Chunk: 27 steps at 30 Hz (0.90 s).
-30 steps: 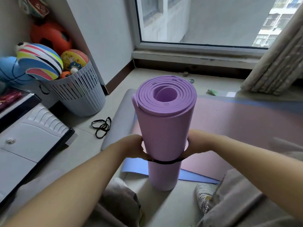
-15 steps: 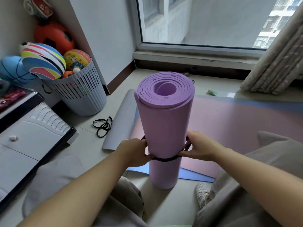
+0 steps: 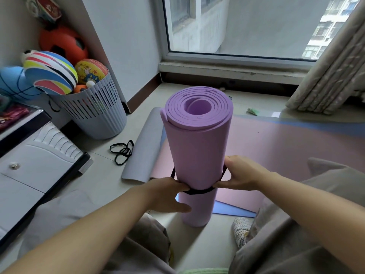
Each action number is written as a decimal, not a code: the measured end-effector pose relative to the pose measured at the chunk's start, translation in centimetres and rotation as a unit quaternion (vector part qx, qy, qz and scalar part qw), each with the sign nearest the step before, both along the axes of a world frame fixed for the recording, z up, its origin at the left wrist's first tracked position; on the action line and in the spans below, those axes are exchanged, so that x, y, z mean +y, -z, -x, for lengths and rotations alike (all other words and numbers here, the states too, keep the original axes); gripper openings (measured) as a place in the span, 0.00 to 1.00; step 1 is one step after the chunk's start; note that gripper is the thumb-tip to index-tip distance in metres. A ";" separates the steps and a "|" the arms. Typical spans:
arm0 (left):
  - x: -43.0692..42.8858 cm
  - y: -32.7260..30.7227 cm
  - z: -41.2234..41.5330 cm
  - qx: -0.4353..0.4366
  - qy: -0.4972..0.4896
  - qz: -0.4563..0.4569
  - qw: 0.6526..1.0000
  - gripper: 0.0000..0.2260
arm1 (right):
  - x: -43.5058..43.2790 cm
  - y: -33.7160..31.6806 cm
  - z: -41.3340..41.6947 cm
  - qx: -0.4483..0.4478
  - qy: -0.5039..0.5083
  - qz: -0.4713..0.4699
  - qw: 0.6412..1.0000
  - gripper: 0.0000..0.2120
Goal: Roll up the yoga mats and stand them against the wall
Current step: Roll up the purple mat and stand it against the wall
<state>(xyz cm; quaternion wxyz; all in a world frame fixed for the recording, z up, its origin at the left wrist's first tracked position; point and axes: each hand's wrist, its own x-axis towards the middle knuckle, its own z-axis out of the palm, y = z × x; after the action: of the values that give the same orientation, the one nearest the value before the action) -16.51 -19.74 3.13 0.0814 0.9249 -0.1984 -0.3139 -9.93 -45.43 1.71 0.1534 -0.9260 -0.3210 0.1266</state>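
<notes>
- Our left hand and right hand each pinch the black band, fingers curled round it.
- The rolled purple mat stands upright between our fingers, inside that band.

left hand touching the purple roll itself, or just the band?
Touching. Head view: the thumb of the left hand lies against the purple roll just below the black band, which its fingers pinch; no gap shows.

Rolled mat lilac w/ black band; flat mat pink, blue edge. Basket pale grey. Balls: orange/black, multicolour striped, blue w/ black lines.
</notes>
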 end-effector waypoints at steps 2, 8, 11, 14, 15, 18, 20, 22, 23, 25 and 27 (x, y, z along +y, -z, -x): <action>-0.3 -0.2 -0.3 0.004 -0.016 0.006 1.000 0.22 | -0.5 -0.3 -0.4 -0.006 -0.029 0.017 0.999 0.24; -0.7 -0.1 -1.2 0.010 -0.032 0.022 0.999 0.18 | -1.5 -1.1 -0.6 -0.051 -0.087 0.081 0.992 0.19; -0.5 -0.3 -1.5 0.022 -0.048 0.033 0.998 0.16 | -1.5 -1.2 -0.7 -0.052 -0.096 0.084 0.990 0.16; -0.6 -1.1 -2.0 0.043 -0.083 0.027 0.995 0.13 | -0.8 -1.4 -0.2 -0.020 -0.109 0.112 0.987 0.18; -0.7 -1.4 -2.1 0.046 -0.089 0.017 0.995 0.11 | -0.5 -1.5 0.3 -0.007 -0.121 0.117 0.986 0.20; -1.2 -1.9 -2.5 0.046 -0.104 0.000 0.994 0.13 | 0.6 -1.5 2.0 0.041 -0.125 0.106 0.986 0.24; -1.4 -1.9 -2.5 0.043 -0.108 -0.008 0.993 0.14 | 0.9 -1.4 3.0 0.068 -0.107 0.066 0.990 0.24; -1.4 -1.8 -2.3 0.023 -0.089 -0.022 0.996 0.12 | 1.0 -1.9 3.6 0.087 -0.084 0.018 0.993 0.21; -1.3 -1.9 -2.3 0.014 -0.083 -0.028 0.996 0.11 | 1.0 -2.5 3.7 0.082 -0.075 -0.002 0.994 0.19; -1.2 -1.7 -2.4 -0.002 -0.069 -0.031 0.997 0.11 | 0.8 -4.2 3.3 0.030 -0.063 -0.073 0.995 0.11; -1.1 -1.5 -2.6 -0.013 -0.055 -0.032 0.998 0.11 | 0.9 -7.1 2.9 -0.074 -0.026 -0.182 0.980 0.04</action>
<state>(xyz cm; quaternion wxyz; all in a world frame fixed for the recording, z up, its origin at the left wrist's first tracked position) -13.96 -20.82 4.66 0.0659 0.9407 -0.1383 -0.3028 -12.81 -44.57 8.85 0.2923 -0.8806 -0.3730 0.0012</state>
